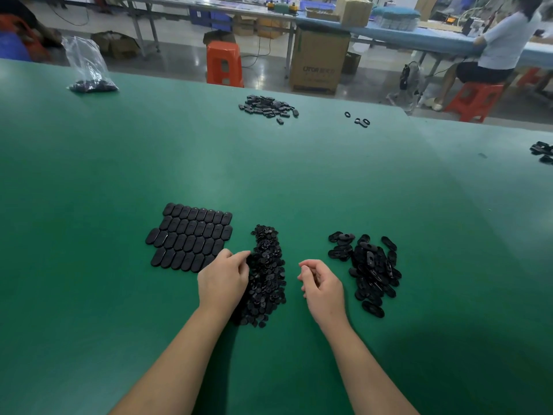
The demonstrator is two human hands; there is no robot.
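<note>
Far left on the green table [89, 205] a clear plastic bag [89, 70] slumps over a load of dark parts, well apart from everything else. Nearer, left of centre, black oval covers [190, 236] lie flat in tight staggered rows, edge to edge. The left hand [223, 278] rests at the lower right corner of those rows with its fingers curled and drawn together, the fingertips [246, 255] touching the left edge of the heap of small black pieces [267, 274]. Whether they pinch a piece cannot be told, as black hides against black. That heap runs as a long strip between the two hands, just beside the rows of covers. The right hand [321, 284] hovers on the heap's far side, clear of it, its fingers loosely curled towards the palm with nothing visible in them. Right of it lies a loose pile of oval shells [369, 271], apart from the hand. Towards the far edge of the table sit another small pile of black parts [267, 106] and a few rings [357, 119], and more pieces [543, 151] at the right border. Beyond the table stand an orange stool [224, 64] and a cardboard box [318, 64], and a seated person [502, 43] faces another bench.
</note>
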